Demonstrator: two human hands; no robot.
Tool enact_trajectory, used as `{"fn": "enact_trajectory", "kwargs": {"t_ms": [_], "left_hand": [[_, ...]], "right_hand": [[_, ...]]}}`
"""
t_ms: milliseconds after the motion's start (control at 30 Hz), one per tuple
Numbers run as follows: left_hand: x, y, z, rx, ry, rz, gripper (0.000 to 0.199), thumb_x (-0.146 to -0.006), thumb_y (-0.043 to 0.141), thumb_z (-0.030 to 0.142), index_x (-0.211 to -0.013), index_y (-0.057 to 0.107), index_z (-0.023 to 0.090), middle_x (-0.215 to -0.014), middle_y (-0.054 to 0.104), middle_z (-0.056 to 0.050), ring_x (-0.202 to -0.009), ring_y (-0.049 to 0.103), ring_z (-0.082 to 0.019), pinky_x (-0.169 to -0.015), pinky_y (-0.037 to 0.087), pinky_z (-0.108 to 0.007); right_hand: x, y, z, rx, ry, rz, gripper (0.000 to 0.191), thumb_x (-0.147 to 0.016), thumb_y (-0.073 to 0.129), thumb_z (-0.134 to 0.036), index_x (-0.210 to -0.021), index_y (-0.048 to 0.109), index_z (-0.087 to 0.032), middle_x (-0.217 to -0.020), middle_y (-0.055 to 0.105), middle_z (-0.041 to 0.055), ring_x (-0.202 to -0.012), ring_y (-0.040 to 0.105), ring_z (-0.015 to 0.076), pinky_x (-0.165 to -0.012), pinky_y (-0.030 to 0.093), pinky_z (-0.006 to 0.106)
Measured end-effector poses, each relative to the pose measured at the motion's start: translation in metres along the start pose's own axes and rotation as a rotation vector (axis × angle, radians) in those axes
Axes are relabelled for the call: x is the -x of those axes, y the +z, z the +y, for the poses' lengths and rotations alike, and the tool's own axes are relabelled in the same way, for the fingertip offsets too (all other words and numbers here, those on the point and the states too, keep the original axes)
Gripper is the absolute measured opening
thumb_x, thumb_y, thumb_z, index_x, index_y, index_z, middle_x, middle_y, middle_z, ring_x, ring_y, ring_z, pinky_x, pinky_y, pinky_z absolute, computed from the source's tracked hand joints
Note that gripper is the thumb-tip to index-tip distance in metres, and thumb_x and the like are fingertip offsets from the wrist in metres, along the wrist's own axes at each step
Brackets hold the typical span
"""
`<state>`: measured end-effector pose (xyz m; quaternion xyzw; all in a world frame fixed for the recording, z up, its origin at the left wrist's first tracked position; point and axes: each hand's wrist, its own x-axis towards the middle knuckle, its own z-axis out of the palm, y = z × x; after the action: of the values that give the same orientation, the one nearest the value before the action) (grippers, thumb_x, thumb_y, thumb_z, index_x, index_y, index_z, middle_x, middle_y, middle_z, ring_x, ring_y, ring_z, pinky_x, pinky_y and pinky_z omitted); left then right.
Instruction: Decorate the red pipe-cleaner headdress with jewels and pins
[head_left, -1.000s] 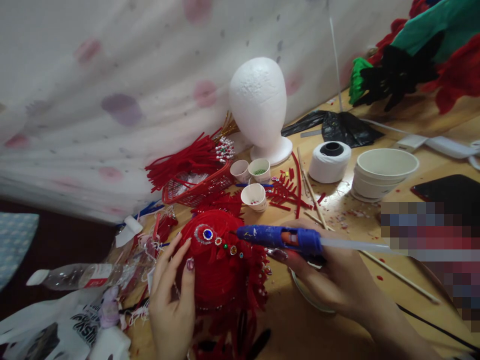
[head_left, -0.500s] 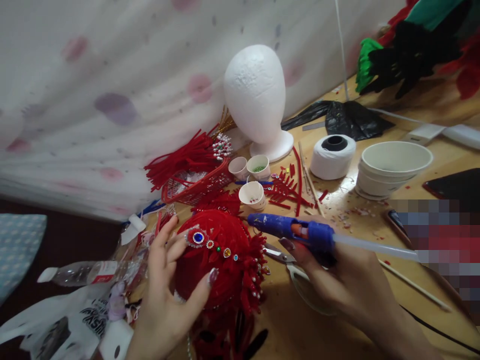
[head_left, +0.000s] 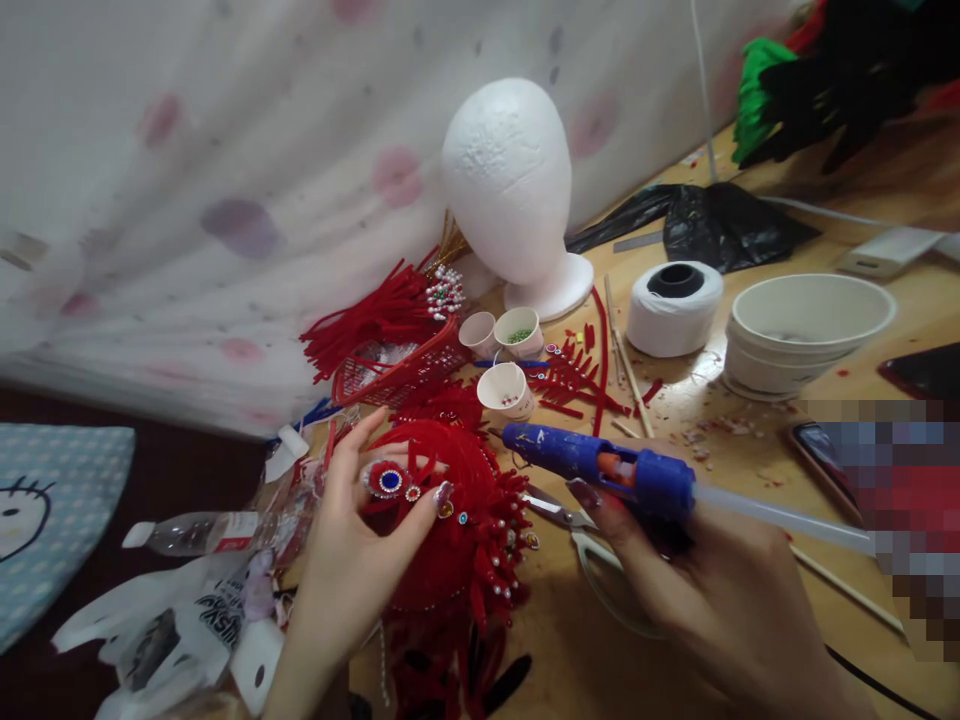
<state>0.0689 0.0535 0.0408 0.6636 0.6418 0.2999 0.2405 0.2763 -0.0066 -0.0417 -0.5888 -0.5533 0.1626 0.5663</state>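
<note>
A red fuzzy headpiece [head_left: 420, 570] lies on the table, edged with pearl-tipped red sprigs [head_left: 502, 545]. Across its top runs a red ornament with a large blue gem [head_left: 390, 481] and smaller gems. My left hand [head_left: 375, 540] closes on this ornament, thumb over its middle and fingers partly hidden behind it. My right hand [head_left: 675, 580] grips a blue glue gun [head_left: 592, 462]; a clear glue stick [head_left: 780, 520] sticks out of its back. The nozzle points left, close to the headpiece's upper right but apart from it. Scissors [head_left: 615, 580] lie partly under my right hand.
A white foam head [head_left: 510, 180] stands at the back. Small paper cups [head_left: 504, 392] and a red basket [head_left: 405, 365] sit before it. To the right are a white thread spool [head_left: 675, 310] and larger stacked cups [head_left: 810, 335]. A plastic bottle [head_left: 202, 534] lies left.
My left hand has moved right and closed its thumb and fingers on the gem ornament, covering some gems. The glue gun stays beside the headpiece. The view has shifted slightly.
</note>
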Motion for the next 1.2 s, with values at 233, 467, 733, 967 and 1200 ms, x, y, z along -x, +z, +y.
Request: {"fn": "enact_trajectory", "kwargs": {"t_ms": [233,467,733,967,1200], "left_hand": [[-0.007,0.011,0.012,-0.151,0.090,0.135,0.068,-0.069,0.078,0.033,-0.132,0.054,0.025,-0.081,0.070,0.001,-0.091,0.069,-0.024,-0.100,0.049,-0.047],[-0.023,0.002,0.023,-0.120,0.049,-0.074,0.064,-0.071,0.074,0.034,-0.130,0.053,0.019,-0.074,0.070,0.001,-0.091,0.069,-0.024,-0.100,0.046,-0.045],[-0.045,-0.005,0.035,0.015,0.136,-0.308,0.048,-0.077,0.073,0.029,-0.122,0.059,0.019,-0.076,0.069,0.002,-0.075,0.066,-0.015,-0.075,0.052,-0.028],[-0.043,-0.023,0.065,0.141,0.301,-0.193,0.030,-0.084,0.070,0.030,-0.114,0.072,0.024,-0.080,0.065,0.002,-0.070,0.060,-0.009,-0.063,0.048,-0.016],[-0.012,-0.074,0.063,0.370,0.417,0.267,0.020,-0.085,0.067,0.013,-0.103,0.074,0.019,-0.061,0.056,0.007,-0.062,0.053,-0.004,-0.082,0.055,-0.017]], "right_hand": [[-0.001,-0.001,0.000,-0.006,0.000,0.010,0.013,-0.090,0.055,-0.025,-0.096,0.065,-0.020,-0.075,0.070,0.0005,-0.061,0.066,0.0170,-0.054,0.051,0.026],[-0.001,-0.001,0.000,0.005,-0.002,0.001,0.014,-0.090,0.055,-0.028,-0.095,0.066,-0.021,-0.069,0.068,-0.0001,-0.054,0.063,0.0173,-0.052,0.049,0.027],[-0.002,-0.001,-0.001,0.013,0.032,-0.025,0.018,-0.092,0.053,-0.033,-0.088,0.067,-0.022,-0.048,0.050,-0.0058,-0.035,0.043,0.0134,-0.045,0.044,0.028],[-0.003,-0.001,0.001,0.074,0.059,-0.060,0.020,-0.091,0.056,-0.033,-0.087,0.070,-0.020,-0.047,0.045,-0.0053,-0.037,0.041,0.0136,-0.038,0.032,0.026],[-0.009,0.002,0.004,0.125,0.045,-0.017,0.030,-0.092,0.056,-0.040,-0.074,0.068,-0.019,-0.049,0.052,-0.0027,-0.039,0.044,0.0138,-0.040,0.032,0.026]]}}
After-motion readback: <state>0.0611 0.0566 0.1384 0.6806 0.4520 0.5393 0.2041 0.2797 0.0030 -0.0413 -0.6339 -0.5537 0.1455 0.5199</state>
